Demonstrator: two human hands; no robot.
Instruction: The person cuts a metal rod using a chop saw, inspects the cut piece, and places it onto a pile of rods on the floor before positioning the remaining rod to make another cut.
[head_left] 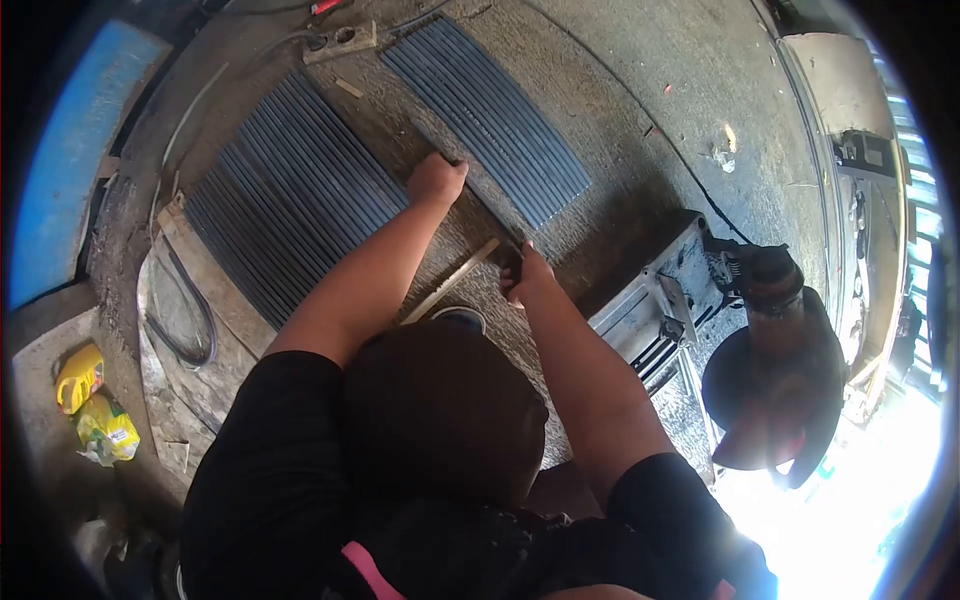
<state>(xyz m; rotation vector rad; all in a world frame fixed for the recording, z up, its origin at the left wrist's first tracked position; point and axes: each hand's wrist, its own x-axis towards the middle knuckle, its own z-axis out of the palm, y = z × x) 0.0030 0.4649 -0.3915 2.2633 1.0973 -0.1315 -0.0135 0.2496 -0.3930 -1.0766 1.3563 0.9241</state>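
Note:
A thin dark metal bar (490,207) runs slantwise between my two hands. My left hand (437,180) is closed around its upper part. At the lower end, my right hand (528,275) grips the bar, its fingers partly hidden. To the left of the bar lies a wide set of dark metal bars (300,190), side by side on the ground. A narrower set of similar bars (485,115) lies to the right, close to the bar I hold. Near my right hand is a flat wooden strip (450,281).
A cut-off saw (770,370) with a metal base (665,290) stands at my right. A dark cable (690,165) crosses the concrete floor. A blue panel (75,160) leans at far left, above a yellow bottle (80,378). A wooden block (340,42) lies at the top.

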